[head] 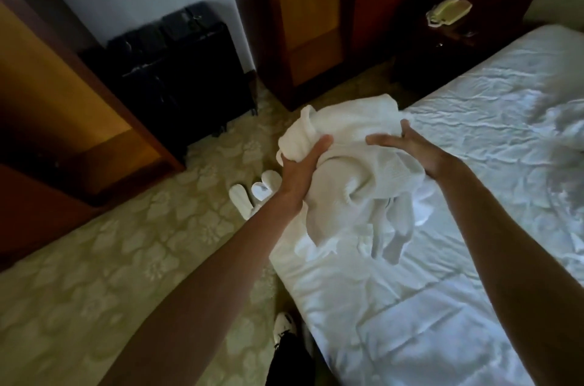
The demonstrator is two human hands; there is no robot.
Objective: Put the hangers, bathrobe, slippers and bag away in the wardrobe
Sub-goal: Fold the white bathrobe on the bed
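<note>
A white bathrobe [354,164] is bunched up in the air over the near corner of the bed [442,291]. My left hand [300,170] grips its left side. My right hand [410,148] presses against its right side with fingers spread around the cloth. Parts of the robe hang down toward the sheet. Two white slippers [252,193] lie on the carpet just left of my left wrist, partly hidden by my arm. The open wardrobe [63,107] with brown frame and yellow-lit inside stands at the left. No hangers are in view.
A black luggage rack with dark bags [177,69] stands against the wall between the wardrobe and a wooden door [309,15]. A nightstand with a telephone [448,12] is at the back right. Patterned carpet [110,275] covers the floor. My shoe [284,325] shows below.
</note>
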